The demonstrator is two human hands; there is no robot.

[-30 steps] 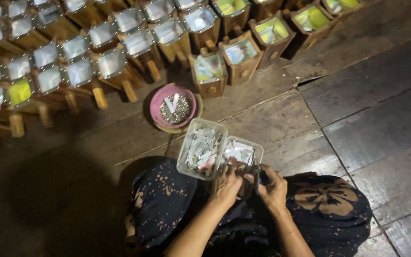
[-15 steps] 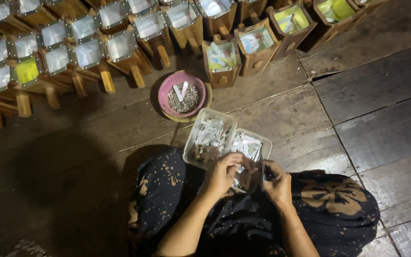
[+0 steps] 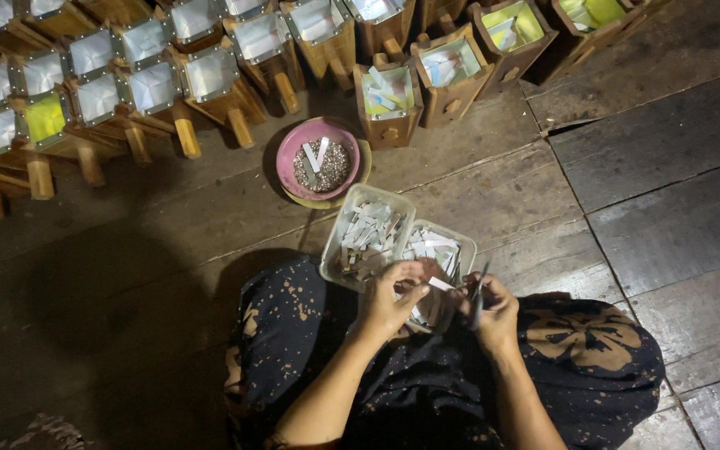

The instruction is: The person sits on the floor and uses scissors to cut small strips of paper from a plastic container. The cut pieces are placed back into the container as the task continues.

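I sit on a wooden floor in a dark patterned skirt (image 3: 593, 350). My left hand (image 3: 395, 296) pinches a small white paper strip (image 3: 440, 284) over my lap. My right hand (image 3: 493, 312) grips a thin dark tool (image 3: 478, 293) that looks like scissors, its tip beside the strip. Just beyond my hands stand two clear plastic tubs (image 3: 335, 250) filled with white paper strips. A pink bowl (image 3: 287, 167) with greyish bits and two white strips sits farther out on a yellowish plate.
Rows of small wooden box frames (image 3: 210, 83) with shiny or yellow-green panels line the far side of the floor, several with peg-like handles. Dark wooden floorboards (image 3: 677, 183) stretch to the right.
The view has shifted so the tubs and bowl sit lower and more central. My hands stay together over my lap, working the strip.
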